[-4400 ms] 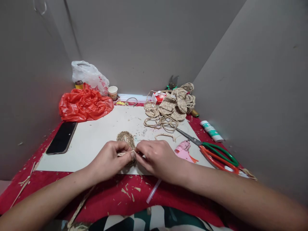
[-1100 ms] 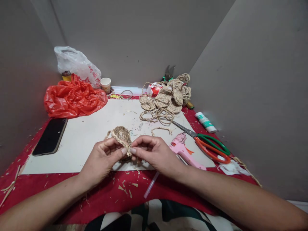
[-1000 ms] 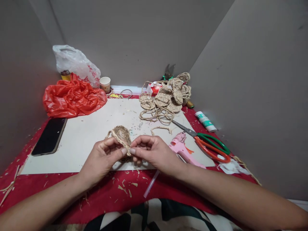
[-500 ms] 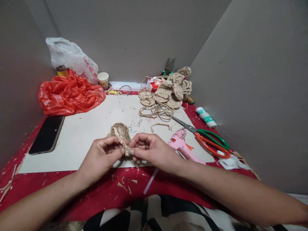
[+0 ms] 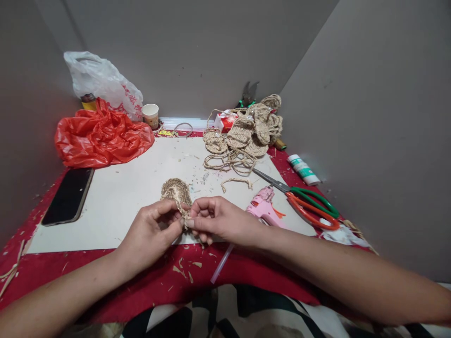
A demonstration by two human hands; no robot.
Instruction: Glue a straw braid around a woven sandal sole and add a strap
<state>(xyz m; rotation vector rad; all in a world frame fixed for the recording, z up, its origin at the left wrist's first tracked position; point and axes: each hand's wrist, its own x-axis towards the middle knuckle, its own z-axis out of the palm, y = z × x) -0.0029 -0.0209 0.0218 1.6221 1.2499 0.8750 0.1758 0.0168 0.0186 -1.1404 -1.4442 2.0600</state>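
From where I stand, the red-covered bench (image 5: 158, 279) carries a pale board (image 5: 116, 202), with a heap of coiled straw-braid pieces (image 5: 240, 134) at its far edge; those look formed, though I can't tell whether they're finished. The long-handled scissors (image 5: 270, 178) lie to the right, out of the hands. The left hand (image 5: 146, 232) and right hand (image 5: 225, 220) meet low over the board, thumbs and fingers pinching one braid end together. The pink glue gun (image 5: 262, 206) rests just beyond the right forearm, not in use. The oval woven piece (image 5: 176, 187) sits at the board's near side, partly behind the fingers. Its rounded body seems largely made; the pinched braid end (image 5: 185, 219), frayed at the tip, looks unsecured. Whether any glue holds it, I can't see.
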